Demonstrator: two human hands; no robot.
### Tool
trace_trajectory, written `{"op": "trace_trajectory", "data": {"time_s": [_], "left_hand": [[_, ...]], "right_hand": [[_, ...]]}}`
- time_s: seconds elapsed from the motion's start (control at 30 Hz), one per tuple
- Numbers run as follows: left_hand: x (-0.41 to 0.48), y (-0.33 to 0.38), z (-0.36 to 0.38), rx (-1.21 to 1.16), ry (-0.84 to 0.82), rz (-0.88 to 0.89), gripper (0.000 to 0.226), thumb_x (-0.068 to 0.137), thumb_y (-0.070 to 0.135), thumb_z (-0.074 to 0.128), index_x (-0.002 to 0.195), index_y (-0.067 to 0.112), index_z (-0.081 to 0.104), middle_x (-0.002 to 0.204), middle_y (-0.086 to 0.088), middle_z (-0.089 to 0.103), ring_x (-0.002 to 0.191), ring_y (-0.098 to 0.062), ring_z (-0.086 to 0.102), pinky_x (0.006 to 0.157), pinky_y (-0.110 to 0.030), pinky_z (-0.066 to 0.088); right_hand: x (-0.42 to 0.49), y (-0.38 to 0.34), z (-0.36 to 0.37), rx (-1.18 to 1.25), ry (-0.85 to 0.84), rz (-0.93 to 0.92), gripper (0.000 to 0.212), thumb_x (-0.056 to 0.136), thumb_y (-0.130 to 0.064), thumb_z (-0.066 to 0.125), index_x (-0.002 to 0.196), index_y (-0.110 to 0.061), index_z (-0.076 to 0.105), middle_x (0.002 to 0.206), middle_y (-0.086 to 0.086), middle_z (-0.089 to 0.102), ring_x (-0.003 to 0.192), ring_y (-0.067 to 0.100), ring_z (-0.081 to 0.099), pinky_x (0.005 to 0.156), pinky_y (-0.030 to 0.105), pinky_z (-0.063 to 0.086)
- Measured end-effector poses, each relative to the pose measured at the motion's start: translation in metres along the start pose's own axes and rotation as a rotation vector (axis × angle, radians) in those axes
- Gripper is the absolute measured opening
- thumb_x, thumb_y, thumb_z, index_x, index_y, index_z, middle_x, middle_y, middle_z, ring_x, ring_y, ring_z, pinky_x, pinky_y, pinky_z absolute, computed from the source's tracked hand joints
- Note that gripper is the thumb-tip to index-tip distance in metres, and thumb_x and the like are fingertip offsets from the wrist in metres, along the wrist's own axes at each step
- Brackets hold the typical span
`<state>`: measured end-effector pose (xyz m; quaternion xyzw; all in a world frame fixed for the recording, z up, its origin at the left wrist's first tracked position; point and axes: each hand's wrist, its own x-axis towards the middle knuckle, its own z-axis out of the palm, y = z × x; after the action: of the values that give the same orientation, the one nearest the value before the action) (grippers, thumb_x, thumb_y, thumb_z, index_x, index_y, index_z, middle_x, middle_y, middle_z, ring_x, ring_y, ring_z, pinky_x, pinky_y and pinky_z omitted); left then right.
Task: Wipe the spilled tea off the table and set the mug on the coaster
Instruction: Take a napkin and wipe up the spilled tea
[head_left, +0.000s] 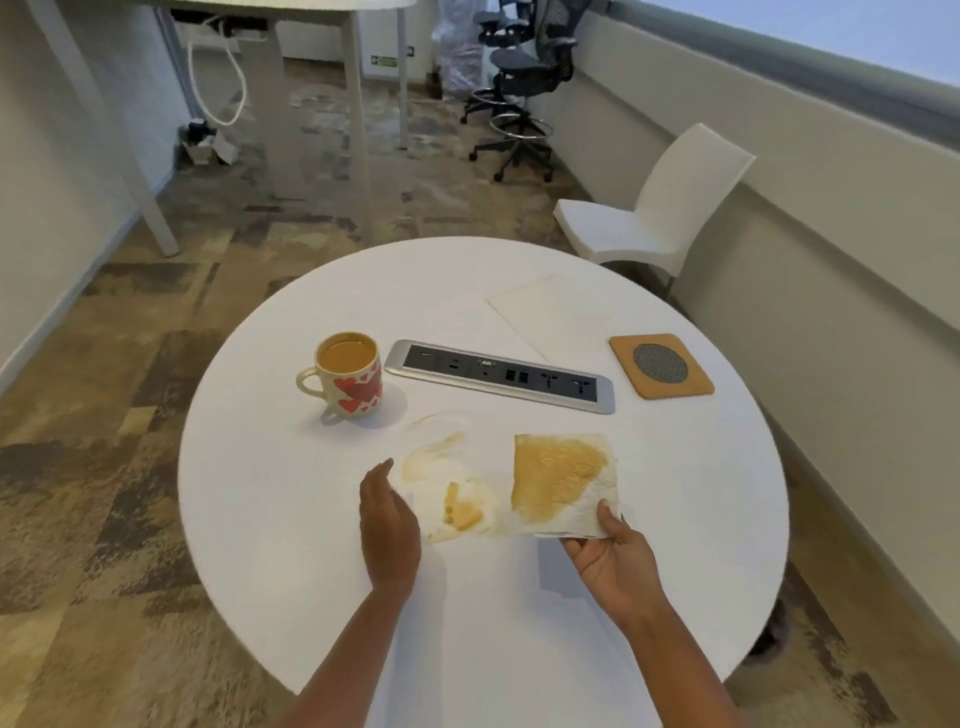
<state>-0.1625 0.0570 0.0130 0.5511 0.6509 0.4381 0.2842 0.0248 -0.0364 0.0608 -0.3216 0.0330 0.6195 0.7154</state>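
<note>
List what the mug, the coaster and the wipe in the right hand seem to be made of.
Mug: glazed ceramic by its look, cream and glossy with printed red hearts.
Coaster: probably cork, tan and matte, with a grey woven-looking round inset.
Wipe: paper towel, thin, crinkled and soaked tan where it took up tea; the right hand pinches its near edge.

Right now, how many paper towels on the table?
2: a tea-soaked paper towel pinched by the right hand, and a clean paper towel lying flat beyond the power strip.
</note>
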Motion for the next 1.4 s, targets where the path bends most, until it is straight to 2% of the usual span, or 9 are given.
{"op": "trace_trajectory", "data": {"time_s": [0.17,0.3,0.53,0.83,0.87,0.93,1.03,1.13,1.4], "left_hand": [[-0.031,0.051,0.052,-0.091,-0.150,0.113,0.034,0.093,-0.008,0.034,0.121,-0.002,0.053,0.128,-0.020,0.056,0.121,-0.033,0.050,0.103,-0.037,0.038],[-0.067,0.087,0.096,-0.138,-0.345,0.241,0.033,0.095,-0.004,0.034,0.120,0.003,0.052,0.125,-0.013,0.056,0.121,-0.027,0.050,0.101,-0.031,0.039],[-0.141,0.141,0.188,-0.173,-0.656,0.269,0.030,0.098,0.007,0.035,0.122,0.009,0.052,0.126,-0.006,0.057,0.118,-0.018,0.051,0.088,-0.002,0.027],[-0.210,0.210,0.301,-0.158,-0.827,0.117,0.037,0.101,0.019,0.026,0.129,0.011,0.049,0.134,-0.007,0.054,0.125,-0.019,0.048,0.104,-0.027,0.036],[-0.213,0.214,0.312,-0.158,-0.838,0.117,0.037,0.101,0.020,0.026,0.129,0.011,0.049,0.134,-0.007,0.055,0.125,-0.018,0.048,0.103,-0.024,0.035],[-0.219,0.221,0.333,-0.173,-0.869,0.069,0.038,0.102,0.021,0.026,0.130,0.010,0.049,0.134,-0.006,0.054,0.125,-0.017,0.047,0.100,-0.020,0.033],[-0.222,0.226,0.361,-0.262,-0.908,-0.159,0.037,0.101,0.019,0.028,0.127,0.008,0.052,0.132,-0.008,0.054,0.126,-0.019,0.046,0.098,-0.022,0.032],[-0.220,0.229,0.387,-0.311,-0.946,-0.355,0.035,0.101,0.019,0.028,0.124,0.007,0.052,0.132,-0.010,0.052,0.128,-0.021,0.043,0.095,-0.024,0.030],[-0.213,0.230,0.440,-0.284,-0.987,-0.430,0.036,0.101,0.021,0.029,0.129,0.008,0.048,0.135,-0.011,0.050,0.128,-0.020,0.041,0.106,-0.028,0.030]], "right_hand": [[-0.027,-0.046,-0.035,0.069,0.077,-0.147,0.029,0.098,-0.012,0.031,0.113,-0.011,0.055,0.096,0.009,0.075,0.086,0.022,0.073,0.076,0.039,0.058],[-0.049,-0.089,-0.067,0.110,0.156,-0.266,0.028,0.098,-0.013,0.032,0.111,-0.012,0.057,0.093,0.007,0.076,0.082,0.020,0.074,0.072,0.037,0.059],[-0.080,-0.185,-0.140,0.183,0.278,-0.416,0.028,0.098,-0.012,0.030,0.110,-0.011,0.056,0.092,0.006,0.076,0.083,0.019,0.073,0.076,0.037,0.057],[-0.074,-0.301,-0.243,0.072,0.533,-0.437,0.026,0.099,-0.008,0.032,0.121,-0.013,0.044,0.075,0.000,0.077,0.068,0.016,0.074,0.056,0.034,0.061],[-0.068,-0.308,-0.251,0.039,0.566,-0.422,0.028,0.099,-0.007,0.032,0.125,-0.013,0.042,0.079,0.002,0.077,0.071,0.017,0.073,0.061,0.035,0.061],[-0.053,-0.319,-0.264,-0.016,0.611,-0.384,0.037,0.100,-0.007,0.031,0.136,-0.011,0.036,0.109,0.009,0.069,0.091,0.024,0.066,0.084,0.041,0.054],[-0.027,-0.333,-0.280,-0.095,0.693,-0.312,0.045,0.100,-0.007,0.029,0.144,-0.011,0.025,0.146,0.017,0.039,0.125,0.034,0.044,0.104,0.050,0.036],[0.003,-0.338,-0.293,-0.152,0.767,-0.225,0.047,0.101,-0.007,0.029,0.147,-0.013,0.020,0.150,0.017,0.031,0.134,0.038,0.036,0.110,0.053,0.031],[0.073,-0.335,-0.322,-0.280,0.846,-0.128,0.045,0.101,-0.008,0.028,0.145,-0.013,0.021,0.149,0.019,0.032,0.132,0.039,0.037,0.110,0.050,0.034]]}}
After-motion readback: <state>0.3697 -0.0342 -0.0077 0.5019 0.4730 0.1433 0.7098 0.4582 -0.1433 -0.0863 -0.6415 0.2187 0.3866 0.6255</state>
